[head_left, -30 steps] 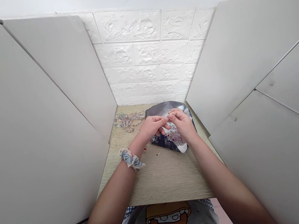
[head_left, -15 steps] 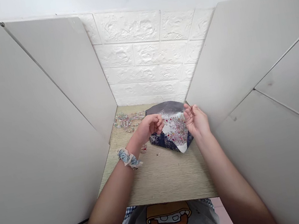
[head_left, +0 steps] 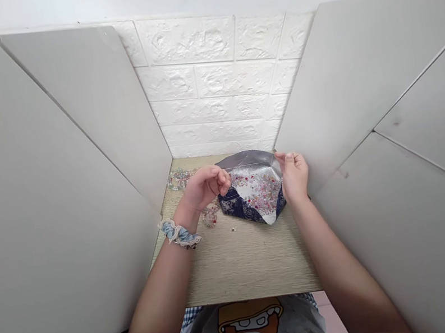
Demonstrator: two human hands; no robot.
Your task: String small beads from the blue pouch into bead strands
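My left hand (head_left: 205, 185) is closed in a fist at the left edge of an open foil bag (head_left: 247, 160). A short beaded strand (head_left: 210, 215) hangs from under this hand down to the table. The bag is silver inside and dark blue outside, and holds many small pink, red and white beads (head_left: 259, 190). My right hand (head_left: 294, 174) is at the bag's right edge, thumb and fingers pinched together near the rim. What it pinches is too fine to make out. A blue scrunchie (head_left: 177, 234) sits on my left wrist.
A heap of finished bead strands (head_left: 177, 178) lies at the back left of the wooden table (head_left: 243, 265). One loose bead (head_left: 233, 229) lies in front of the bag. White panels (head_left: 57, 177) wall in both sides, and a white brick wall (head_left: 213, 88) closes the back.
My hands were together over the bag a second ago. They have drawn apart, the left to the bag's left edge and the right to its right edge. The beads inside now show.
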